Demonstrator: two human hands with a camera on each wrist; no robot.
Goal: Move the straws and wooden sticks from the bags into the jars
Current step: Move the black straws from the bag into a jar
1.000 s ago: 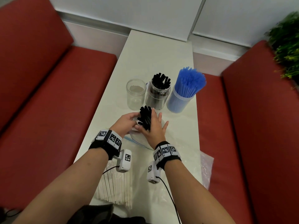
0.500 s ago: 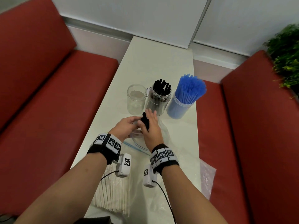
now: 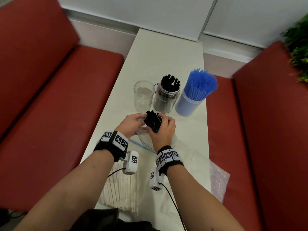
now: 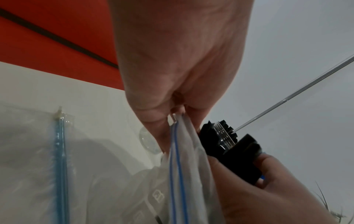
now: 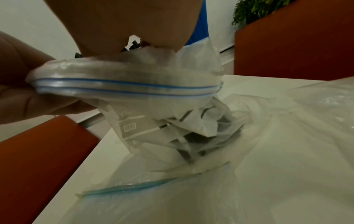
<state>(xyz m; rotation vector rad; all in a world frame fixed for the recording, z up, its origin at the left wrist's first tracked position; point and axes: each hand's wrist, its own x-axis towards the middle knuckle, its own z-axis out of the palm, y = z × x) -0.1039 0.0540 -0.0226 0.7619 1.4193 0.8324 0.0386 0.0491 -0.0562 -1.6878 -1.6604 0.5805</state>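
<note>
While the bundle of black straws [image 3: 153,122] is only partly out of the zip bag [image 3: 144,140], the job, by the look of it, is to draw it clear without dragging the plastic along. On the left side of the white table [image 3: 160,64], wrapped white straws [image 3: 120,192] lie flat under the left forearm, near the table's front edge. The left hand [image 3: 133,125] pinches the bag's blue-striped mouth, thumb and fingers curled on the rim, as the left wrist view shows plainly. It should hold that rim low and steady. The right hand [image 3: 162,130] is curled round the black bundle, gripping it just above the bag mouth; a firm, even squeeze would keep loose straws from slipping back. Beyond the hands stand 3 jars in a row: an empty clear jar [image 3: 143,95], then a jar of black straws [image 3: 166,97], then a jar of blue straws [image 3: 191,100]. The bundle likely belongs in the middle jar, so a straight lift and a short forward carry should do. Compared with 0.5 s ago, more of the bundle shows above the hands, and the right hand's fingers have wrapped over it from the right.
</note>
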